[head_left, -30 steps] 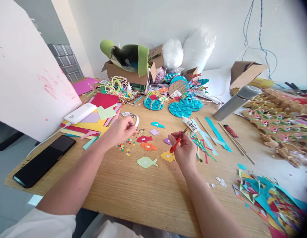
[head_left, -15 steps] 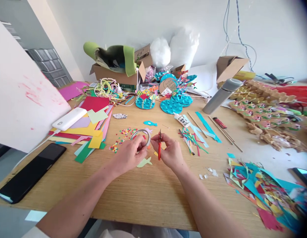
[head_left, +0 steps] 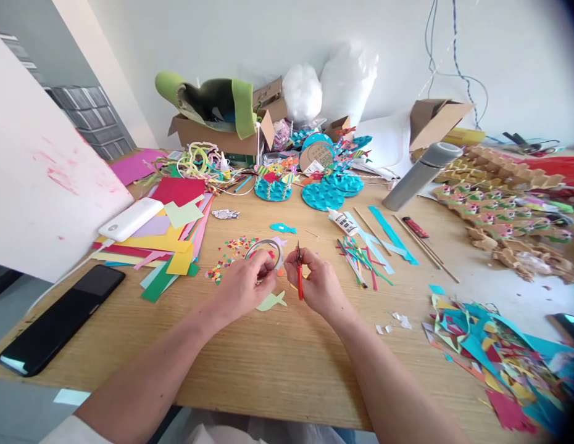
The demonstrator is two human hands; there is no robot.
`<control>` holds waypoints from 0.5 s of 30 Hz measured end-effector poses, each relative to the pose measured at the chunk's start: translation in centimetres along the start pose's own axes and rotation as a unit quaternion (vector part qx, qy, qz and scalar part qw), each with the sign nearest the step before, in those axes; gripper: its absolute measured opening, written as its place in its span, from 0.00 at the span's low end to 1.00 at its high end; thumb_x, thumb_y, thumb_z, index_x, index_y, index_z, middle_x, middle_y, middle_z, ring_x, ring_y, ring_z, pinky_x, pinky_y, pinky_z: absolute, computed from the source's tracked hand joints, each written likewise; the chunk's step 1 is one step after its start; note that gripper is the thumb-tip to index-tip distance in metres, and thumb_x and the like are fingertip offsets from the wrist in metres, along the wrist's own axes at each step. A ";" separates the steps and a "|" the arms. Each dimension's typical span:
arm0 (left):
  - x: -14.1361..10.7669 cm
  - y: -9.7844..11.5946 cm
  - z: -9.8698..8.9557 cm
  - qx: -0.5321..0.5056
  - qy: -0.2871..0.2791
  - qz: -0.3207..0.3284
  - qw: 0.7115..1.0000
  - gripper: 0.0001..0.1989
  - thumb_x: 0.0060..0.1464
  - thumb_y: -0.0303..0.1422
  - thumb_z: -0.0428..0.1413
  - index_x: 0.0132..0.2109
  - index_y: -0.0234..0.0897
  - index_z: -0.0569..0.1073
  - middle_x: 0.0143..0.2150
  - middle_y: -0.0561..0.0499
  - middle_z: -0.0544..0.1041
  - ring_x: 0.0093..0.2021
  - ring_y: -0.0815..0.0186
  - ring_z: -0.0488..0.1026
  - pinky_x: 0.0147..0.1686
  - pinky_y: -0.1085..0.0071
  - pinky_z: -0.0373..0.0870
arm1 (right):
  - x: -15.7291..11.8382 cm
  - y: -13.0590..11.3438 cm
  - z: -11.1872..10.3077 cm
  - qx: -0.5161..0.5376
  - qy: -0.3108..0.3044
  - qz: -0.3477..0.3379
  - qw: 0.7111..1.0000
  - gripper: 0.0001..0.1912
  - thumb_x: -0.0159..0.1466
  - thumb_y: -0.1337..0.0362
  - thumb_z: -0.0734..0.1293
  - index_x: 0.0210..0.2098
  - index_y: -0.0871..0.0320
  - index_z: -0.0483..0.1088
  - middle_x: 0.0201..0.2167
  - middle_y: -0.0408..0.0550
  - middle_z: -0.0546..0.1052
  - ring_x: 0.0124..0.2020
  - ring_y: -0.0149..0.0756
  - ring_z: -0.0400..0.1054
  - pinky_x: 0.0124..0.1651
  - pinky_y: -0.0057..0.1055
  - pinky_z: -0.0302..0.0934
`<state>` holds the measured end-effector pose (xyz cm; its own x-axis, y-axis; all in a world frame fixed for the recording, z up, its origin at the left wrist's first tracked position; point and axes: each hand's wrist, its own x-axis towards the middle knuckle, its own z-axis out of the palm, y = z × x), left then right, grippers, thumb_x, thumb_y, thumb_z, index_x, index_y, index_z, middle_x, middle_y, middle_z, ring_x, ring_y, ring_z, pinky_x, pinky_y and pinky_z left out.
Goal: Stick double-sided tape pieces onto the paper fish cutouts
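Note:
My left hand point(head_left: 252, 279) is closed on a roll of tape point(head_left: 278, 250), a thin pale ring held upright above the table. Close beside it, my right hand point(head_left: 320, 277) grips small scissors with red handles point(head_left: 300, 282), their dark blades pointing up and away from me. Whether a strip of tape runs between the fingers I cannot tell. Below my left hand lies a light green paper fish point(head_left: 271, 301). Beyond my hands are a blue paper fish point(head_left: 283, 228) and a grey patterned fish point(head_left: 225, 214). Tiny coloured paper bits point(head_left: 226, 254) are scattered left of the roll.
Coloured paper sheets point(head_left: 178, 191), a white power bank point(head_left: 131, 219) and a black phone point(head_left: 60, 320) lie at left. At right are a glue bottle point(head_left: 343, 222), thin paper strips point(head_left: 361, 262), a grey flask point(head_left: 421, 176) and paper scraps point(head_left: 495, 351). Blue crafted bases point(head_left: 323, 196) stand behind.
The view has shifted slightly. Both hands keep their hold on the tape roll and the scissors, and their positions are almost the same.

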<state>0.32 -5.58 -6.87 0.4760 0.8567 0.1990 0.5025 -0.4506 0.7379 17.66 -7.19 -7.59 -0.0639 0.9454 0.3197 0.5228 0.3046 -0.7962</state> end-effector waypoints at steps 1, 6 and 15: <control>0.0 0.0 0.0 -0.002 0.003 -0.004 1.000 0.01 0.57 0.30 0.49 0.37 0.39 0.65 0.31 0.52 0.76 0.29 0.69 0.72 0.30 0.74 0.66 | 0.0 0.0 0.0 -0.006 -0.002 -0.002 1.000 0.05 0.60 0.64 0.61 0.28 0.56 0.63 0.24 0.42 0.70 0.26 0.30 0.63 0.31 0.25 0.57; 0.2 -0.1 0.2 -0.006 0.029 -0.027 0.999 0.01 0.57 0.30 0.50 0.37 0.39 0.65 0.29 0.52 0.75 0.28 0.69 0.72 0.26 0.76 0.63 | -0.3 -0.1 0.0 -0.022 -0.008 -0.021 1.000 0.05 0.61 0.64 0.60 0.28 0.55 0.61 0.25 0.42 0.69 0.27 0.30 0.61 0.32 0.26 0.56; 0.1 -0.3 0.3 -0.035 0.064 0.006 0.997 0.03 0.56 0.28 0.50 0.39 0.39 0.66 0.23 0.58 0.69 0.23 0.72 0.67 0.24 0.77 0.60 | -0.3 -0.2 0.2 -0.005 0.007 -0.009 1.000 0.05 0.61 0.64 0.61 0.29 0.57 0.63 0.25 0.43 0.70 0.27 0.31 0.62 0.31 0.26 0.56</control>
<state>0.38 -5.43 -7.27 0.3839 0.8784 0.2847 0.4432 -0.4458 0.7777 17.39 -7.49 -7.63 -0.0622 0.9378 0.3415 0.5302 0.3209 -0.7848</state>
